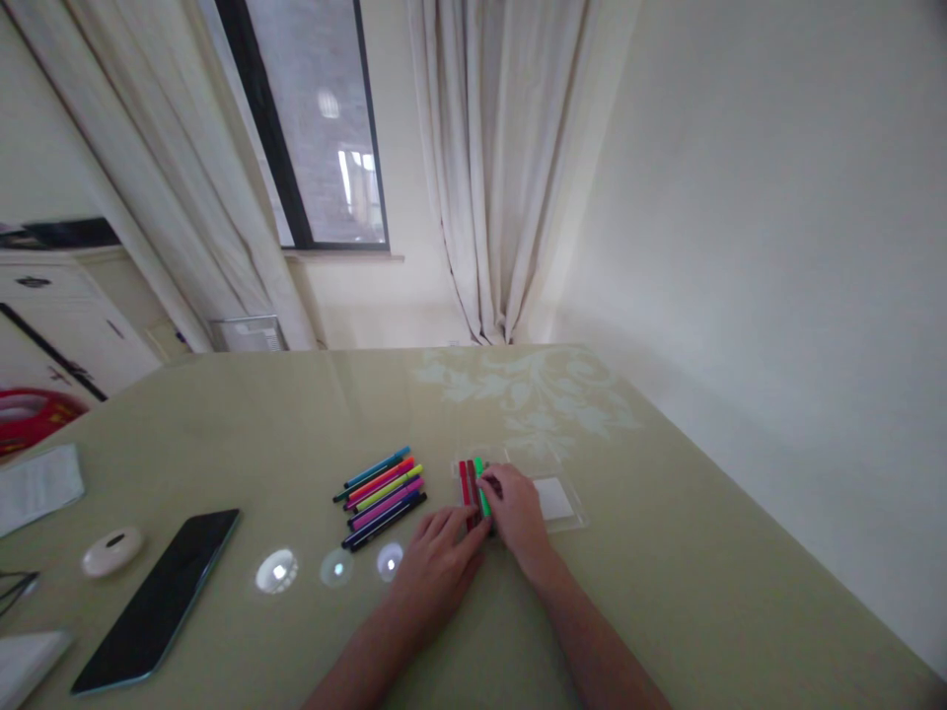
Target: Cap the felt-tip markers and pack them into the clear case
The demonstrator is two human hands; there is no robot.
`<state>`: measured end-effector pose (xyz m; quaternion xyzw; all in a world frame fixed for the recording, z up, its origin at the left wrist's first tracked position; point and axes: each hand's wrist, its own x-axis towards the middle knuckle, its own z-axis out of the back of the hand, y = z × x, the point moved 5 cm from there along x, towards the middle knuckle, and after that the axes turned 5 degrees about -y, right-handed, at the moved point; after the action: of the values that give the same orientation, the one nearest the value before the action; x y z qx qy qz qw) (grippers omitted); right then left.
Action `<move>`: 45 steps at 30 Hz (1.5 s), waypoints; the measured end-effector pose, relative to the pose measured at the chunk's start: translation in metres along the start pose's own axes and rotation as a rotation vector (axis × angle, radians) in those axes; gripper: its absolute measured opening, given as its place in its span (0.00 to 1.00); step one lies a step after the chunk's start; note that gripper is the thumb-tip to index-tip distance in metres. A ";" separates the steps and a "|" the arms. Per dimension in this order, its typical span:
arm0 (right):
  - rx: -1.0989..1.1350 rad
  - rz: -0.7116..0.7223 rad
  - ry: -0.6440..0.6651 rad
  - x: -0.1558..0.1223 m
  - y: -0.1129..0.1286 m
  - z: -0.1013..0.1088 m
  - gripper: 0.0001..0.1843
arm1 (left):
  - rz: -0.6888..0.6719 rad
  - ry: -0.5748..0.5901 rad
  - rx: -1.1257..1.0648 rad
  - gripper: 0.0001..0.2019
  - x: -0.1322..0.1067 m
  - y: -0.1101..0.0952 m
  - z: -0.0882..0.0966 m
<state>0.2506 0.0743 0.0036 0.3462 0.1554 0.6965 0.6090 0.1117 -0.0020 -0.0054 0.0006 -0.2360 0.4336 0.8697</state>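
A clear plastic pen case (pixel 579 508) lies unfolded on the table, with a red marker pen (pixel 464 481), a dark red marker pen (pixel 472 478) and a green marker pen (pixel 479 467) side by side in its left half. My right hand (pixel 519 513) has its fingers pinched at the green marker pen's upper part, partly hiding it. At the pens' lower ends rests my left hand (pixel 442 554), its fingers stretched out and thumb near the green pen's end. To the left, several loose marker pens (pixel 385 498) lie roughly parallel in a slanted group.
A black-screened tablet (pixel 159 602) and a white oval object (pixel 111 552) lie on the left of the table (pixel 296 424). Farther left are a pale cloth or paper (pixel 40 485) and a white object (pixel 30 666). A wall (pixel 776 296) runs along the right edge.
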 end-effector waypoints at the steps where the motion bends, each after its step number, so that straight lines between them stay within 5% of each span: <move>1: -0.027 0.011 0.008 0.000 0.001 0.000 0.08 | -0.006 -0.003 0.008 0.25 0.001 -0.001 0.001; 9: -0.038 0.013 0.042 -0.003 0.000 0.003 0.10 | 0.006 -0.034 -0.098 0.18 0.005 0.002 0.010; 15: 0.146 -0.028 -0.067 -0.004 0.002 0.014 0.11 | 0.340 -0.281 0.062 0.08 -0.007 0.063 0.038; 20: 0.273 -0.053 -0.166 -0.003 0.003 0.023 0.12 | 0.474 -0.165 0.134 0.04 -0.015 0.090 0.037; 24: 0.322 -0.057 -0.210 -0.002 0.002 0.026 0.13 | 0.473 -0.075 0.034 0.05 -0.013 0.085 0.023; 28: 0.378 -0.039 -0.185 -0.005 0.010 0.024 0.15 | 0.502 -0.132 -0.181 0.09 -0.010 0.078 0.020; 33: 0.580 -0.049 0.066 -0.012 0.027 0.006 0.15 | 0.582 -0.216 -0.535 0.16 -0.003 0.064 0.029; 37: 0.747 -0.088 0.182 -0.016 0.031 -0.006 0.14 | 0.470 -0.250 -0.580 0.14 0.003 0.045 0.036; 45: 0.928 -0.180 0.128 -0.011 0.024 -0.005 0.16 | 0.434 -0.213 -0.592 0.15 0.000 0.044 0.030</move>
<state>0.2300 0.0596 0.0120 0.5231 0.5165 0.5180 0.4372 0.0665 0.0192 0.0124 -0.2556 -0.4350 0.5180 0.6908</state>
